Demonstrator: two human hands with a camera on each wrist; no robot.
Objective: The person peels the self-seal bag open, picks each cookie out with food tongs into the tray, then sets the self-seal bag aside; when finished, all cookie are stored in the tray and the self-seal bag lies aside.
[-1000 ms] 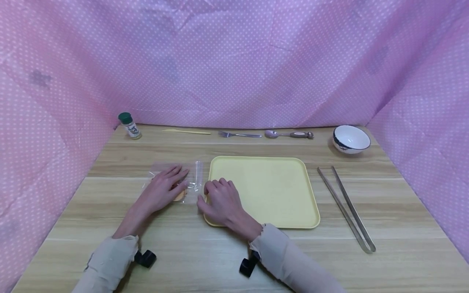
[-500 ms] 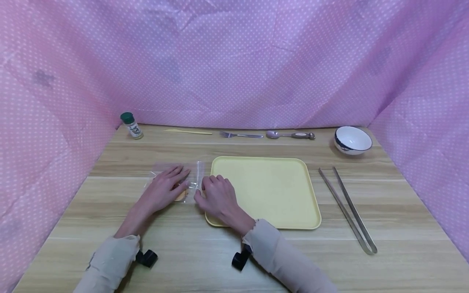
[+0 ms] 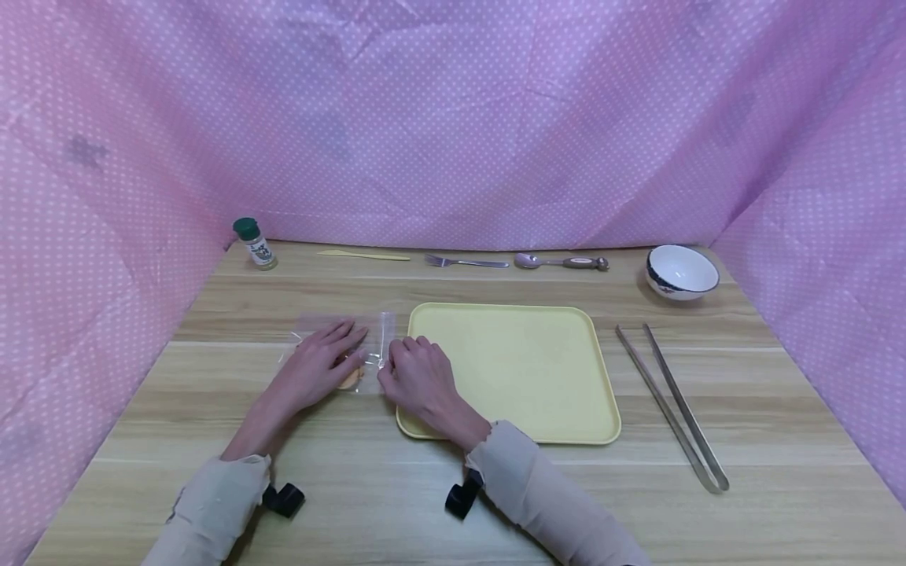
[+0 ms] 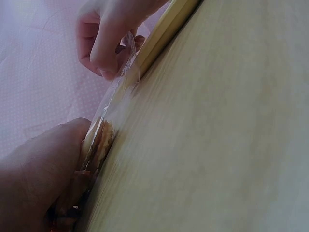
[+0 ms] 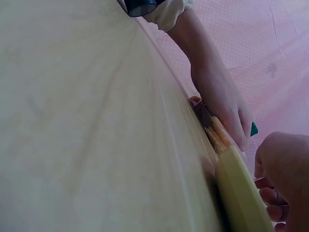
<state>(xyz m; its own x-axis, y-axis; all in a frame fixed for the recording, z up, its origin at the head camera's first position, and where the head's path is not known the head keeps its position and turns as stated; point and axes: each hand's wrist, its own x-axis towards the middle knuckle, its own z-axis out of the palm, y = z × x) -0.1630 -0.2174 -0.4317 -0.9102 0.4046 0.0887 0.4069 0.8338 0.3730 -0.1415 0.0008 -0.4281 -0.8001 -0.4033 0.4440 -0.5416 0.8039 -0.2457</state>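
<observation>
A clear zip bag (image 3: 375, 334) lies on the table with tan, flat food pieces (image 3: 350, 380) inside. My left hand (image 3: 320, 362) rests on the bag with its fingers stretched out, covering most of the contents. At the zip edge, my right hand (image 3: 422, 380) has curled fingers and pinches the bag's near right part over the tray's left rim. In the left wrist view the plastic (image 4: 116, 94) rises slanting toward that pinch, and rough-edged food (image 4: 104, 140) shows beneath my left hand. Darker pieces lie beside the tan food in the right wrist view.
A pale yellow tray (image 3: 524, 369) sits right of the bag, with metal tongs (image 3: 675, 409) beyond it. Along the back are a green-capped shaker (image 3: 256, 244), a thin yellow stick-like utensil (image 3: 363, 255), a fork (image 3: 465, 261), a spoon (image 3: 561, 261) and a white bowl (image 3: 682, 271).
My right hand has moved slightly left, from over the tray's left rim to the bag's zip edge, and its fingers have closed there. My left hand has stayed in place on the bag.
</observation>
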